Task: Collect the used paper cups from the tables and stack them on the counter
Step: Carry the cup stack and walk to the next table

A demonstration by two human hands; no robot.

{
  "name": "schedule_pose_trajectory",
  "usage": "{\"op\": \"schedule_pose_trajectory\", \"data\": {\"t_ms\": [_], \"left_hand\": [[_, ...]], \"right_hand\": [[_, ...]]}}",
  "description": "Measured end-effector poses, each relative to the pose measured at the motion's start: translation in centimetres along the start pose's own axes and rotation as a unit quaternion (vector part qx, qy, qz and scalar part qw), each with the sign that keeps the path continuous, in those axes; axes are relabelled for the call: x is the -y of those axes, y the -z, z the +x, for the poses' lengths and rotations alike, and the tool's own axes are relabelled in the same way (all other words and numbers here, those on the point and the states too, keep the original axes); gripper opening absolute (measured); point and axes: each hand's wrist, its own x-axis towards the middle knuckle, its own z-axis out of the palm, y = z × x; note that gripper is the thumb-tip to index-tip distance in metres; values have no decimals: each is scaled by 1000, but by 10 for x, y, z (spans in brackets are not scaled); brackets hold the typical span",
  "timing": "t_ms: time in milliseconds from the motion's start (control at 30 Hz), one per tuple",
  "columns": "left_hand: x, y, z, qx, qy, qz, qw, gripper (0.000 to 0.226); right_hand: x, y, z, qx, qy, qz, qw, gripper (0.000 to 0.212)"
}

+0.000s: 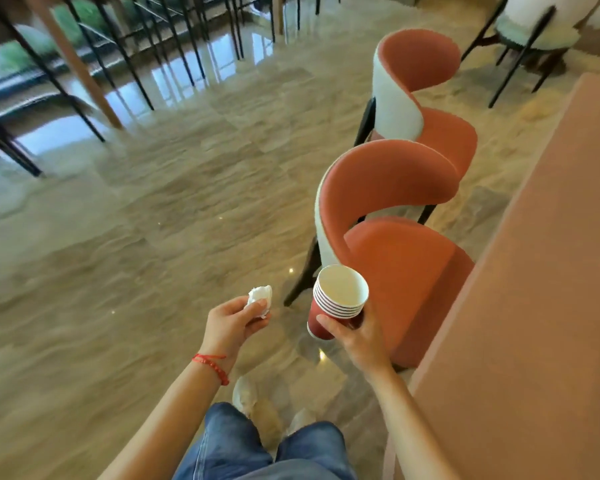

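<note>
Mid-collection in a café-style room: on the left, the person's left hand (238, 315), a red cord at the wrist, curls its fingers around a crumpled white napkin (260, 295), held out over the polished stone floor (136, 220). Just to its right, the right hand (355, 336) grips a nested stack of paper cups (338, 303), red outside and white inside, thumb on the near wall and fingers wrapped behind; several rims show, about five, and the top cup looks empty, while whatever the lower cups hold is hidden. Behind the stack stand two orange chairs (395, 237) pushed toward a long salmon-coloured table (534, 306) on the right, whose visible surface carries no cups. Judging from this, the gathering appears well advanced, with the cups already nested in hand, but the last step is not yet done: no counter can be identified in view, and the stack is still carried, not set down.
</note>
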Motion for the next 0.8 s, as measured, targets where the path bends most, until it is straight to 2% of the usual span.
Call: {"op": "schedule_pose_trajectory", "data": {"t_ms": [200, 300, 633, 800], "left_hand": [[-19, 75, 4, -91, -20, -86, 992, 7], [-32, 117, 7, -132, -35, -119, 983, 8], [-96, 281, 26, -240, -105, -201, 944, 6], [-122, 338, 38, -266, -126, -217, 931, 6]], "right_hand": [[18, -85, 31, 128, 23, -54, 990, 60], [27, -138, 47, 183, 3, -61, 981, 57], [46, -347, 77, 320, 4, -46, 946, 50], [62, -419, 93, 363, 6, -41, 931, 53]]}}
